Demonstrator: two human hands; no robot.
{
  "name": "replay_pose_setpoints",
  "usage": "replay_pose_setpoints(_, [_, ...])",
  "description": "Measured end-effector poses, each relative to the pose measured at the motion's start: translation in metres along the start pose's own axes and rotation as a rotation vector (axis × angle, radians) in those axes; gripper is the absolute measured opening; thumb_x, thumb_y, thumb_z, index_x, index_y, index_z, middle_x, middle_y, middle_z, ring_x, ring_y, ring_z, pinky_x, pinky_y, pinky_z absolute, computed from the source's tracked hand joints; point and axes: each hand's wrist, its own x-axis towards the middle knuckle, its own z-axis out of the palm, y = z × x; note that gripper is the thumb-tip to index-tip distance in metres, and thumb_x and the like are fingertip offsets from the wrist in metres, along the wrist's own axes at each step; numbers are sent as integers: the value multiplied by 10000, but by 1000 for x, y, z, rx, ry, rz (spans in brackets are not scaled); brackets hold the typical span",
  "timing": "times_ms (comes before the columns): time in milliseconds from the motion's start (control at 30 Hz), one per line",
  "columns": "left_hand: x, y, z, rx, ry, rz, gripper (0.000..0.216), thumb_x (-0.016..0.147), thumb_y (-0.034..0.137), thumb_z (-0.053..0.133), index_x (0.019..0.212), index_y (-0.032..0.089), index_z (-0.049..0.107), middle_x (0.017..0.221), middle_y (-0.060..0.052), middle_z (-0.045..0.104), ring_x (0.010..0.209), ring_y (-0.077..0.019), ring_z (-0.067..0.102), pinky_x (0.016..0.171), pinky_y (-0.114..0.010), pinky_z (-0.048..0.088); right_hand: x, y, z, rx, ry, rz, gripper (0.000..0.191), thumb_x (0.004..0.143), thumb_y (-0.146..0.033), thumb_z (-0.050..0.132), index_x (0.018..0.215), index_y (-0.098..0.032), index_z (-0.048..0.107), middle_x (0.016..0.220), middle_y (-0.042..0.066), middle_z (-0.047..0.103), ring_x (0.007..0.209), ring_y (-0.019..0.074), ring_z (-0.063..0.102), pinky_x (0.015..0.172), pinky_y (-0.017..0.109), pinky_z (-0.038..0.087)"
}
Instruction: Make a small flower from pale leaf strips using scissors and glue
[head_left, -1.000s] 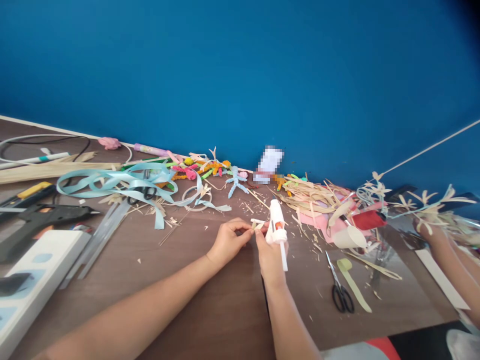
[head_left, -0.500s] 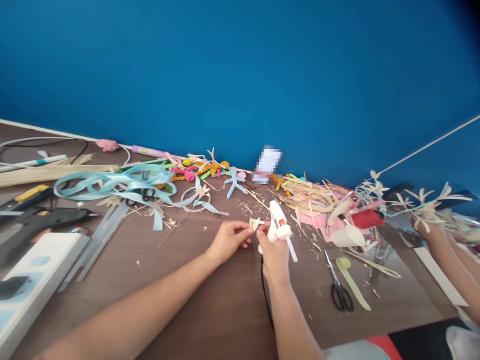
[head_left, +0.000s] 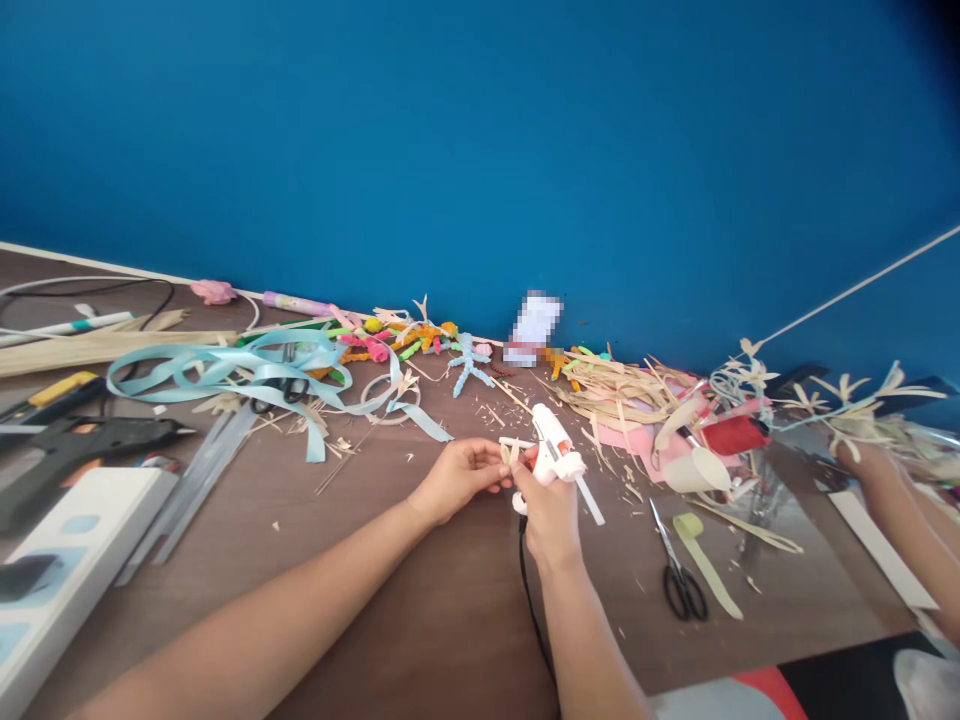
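Gripping a small white glue gun [head_left: 553,445] with an orange trigger, the right hand [head_left: 547,510] is closed round its handle near the middle of the brown table [head_left: 420,620]. The barrel slants away toward the blue wall, a pale glue stick juts from its back toward the scissors [head_left: 679,575], and a black cord [head_left: 529,590] trails to the near edge. The left hand [head_left: 457,480] pinches a small cream strip of dried leaf [head_left: 512,447] between thumb and fingertips, just beside the gun's grip and close above the tabletop, well right of the light-blue ribbon [head_left: 247,365].
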Motion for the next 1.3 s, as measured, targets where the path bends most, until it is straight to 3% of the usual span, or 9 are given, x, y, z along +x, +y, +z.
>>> replay_pose_setpoints(200, [0, -1, -5, -33, -201, 31, 571, 587, 190, 704, 1114, 148, 486, 858, -77, 605, 786, -167, 585, 612, -248, 454, 5, 4, -3, 82, 101, 2, 210, 582, -202, 628, 743, -181, 494, 619, -60, 521, 493, 74, 491, 459, 195, 373])
replay_pose_setpoints(267, [1, -2, -5, 14, -207, 63, 626, 556, 160, 720, 1129, 159, 466, 880, -75, 594, 771, -156, 582, 638, -263, 460, 8, 6, -5, 100, 132, -3, 228, 575, -200, 630, 758, -179, 497, 622, -59, 519, 499, 74, 485, 450, 192, 360])
replay_pose_setpoints(400, [2, -3, -5, 100, -18, 83, 410, 534, 218, 729, 881, 129, 531, 732, -23, 576, 591, -101, 544, 521, -227, 452, 12, 6, -8, 127, 188, -1, 230, 560, -183, 640, 736, -170, 493, 604, -64, 504, 473, 64, 454, 435, 189, 341])
replay_pose_setpoints(500, [3, -2, -6, 147, 144, 103, 261, 615, 317, 661, 727, 125, 526, 568, 22, 525, 464, -68, 475, 427, -189, 404, 9, 1, -15, 196, 235, -47, 231, 573, -184, 648, 739, -168, 489, 596, -70, 490, 452, 50, 426, 428, 182, 331])
replay_pose_setpoints(733, [1, 2, -5, 300, 190, 88, 223, 647, 320, 615, 749, 125, 576, 555, 17, 534, 451, -68, 462, 446, -191, 409, -6, -11, -67, 321, 465, -114, 228, 574, -176, 672, 740, -173, 514, 639, -64, 494, 485, 51, 451, 445, 182, 366])
replay_pose_setpoints(967, [-4, -1, 0, 616, 136, 143, 235, 701, 322, 550, 842, 138, 588, 651, -19, 581, 542, -112, 527, 516, -222, 437, -21, 3, -126, 315, 669, -56, 238, 548, -175, 673, 726, -175, 515, 629, -57, 519, 511, 79, 501, 455, 199, 392])
replay_pose_setpoints(1167, [-1, 10, 22, 862, 84, 180, 231, 728, 294, 503, 881, 150, 597, 723, -43, 628, 637, -152, 575, 612, -258, 445, -15, 19, -145, 290, 655, -85, 235, 559, -210, 670, 734, -173, 518, 621, -58, 534, 503, 77, 506, 453, 199, 387])
replay_pose_setpoints(1300, [33, 23, 56, 1054, -73, 317, 179, 710, 219, 515, 826, 182, 646, 751, -42, 649, 666, -168, 579, 640, -260, 426, -4, 23, -139, 282, 591, -97, 219, 570, -190, 655, 727, -178, 503, 625, -62, 521, 493, 67, 484, 448, 192, 371])
